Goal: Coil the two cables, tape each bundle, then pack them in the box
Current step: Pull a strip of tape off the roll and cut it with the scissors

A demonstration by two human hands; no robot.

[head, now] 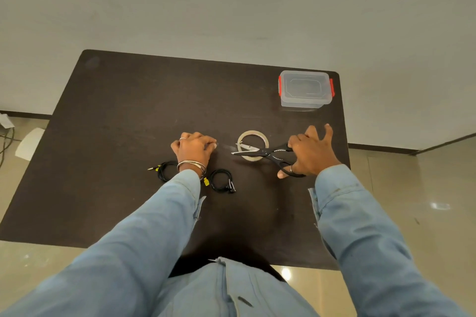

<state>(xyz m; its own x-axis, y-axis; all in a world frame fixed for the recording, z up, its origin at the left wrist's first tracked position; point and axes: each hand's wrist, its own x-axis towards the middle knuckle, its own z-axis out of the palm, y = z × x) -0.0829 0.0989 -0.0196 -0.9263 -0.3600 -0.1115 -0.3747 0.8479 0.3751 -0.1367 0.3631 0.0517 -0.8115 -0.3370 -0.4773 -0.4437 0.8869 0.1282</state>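
Two black coiled cables lie on the dark table: one partly under my left wrist, the other just right of it with a yellow tag. My left hand pinches the free end of a clear tape strip pulled taut from the tape roll. My right hand grips black-handled scissors, blades apart around the strip next to the roll. The clear box with red clips stands at the far right corner, lid on.
The table's right edge runs close beside my right hand. Beyond the table are a pale wall and a tiled floor, with papers and cords on the floor at the left.
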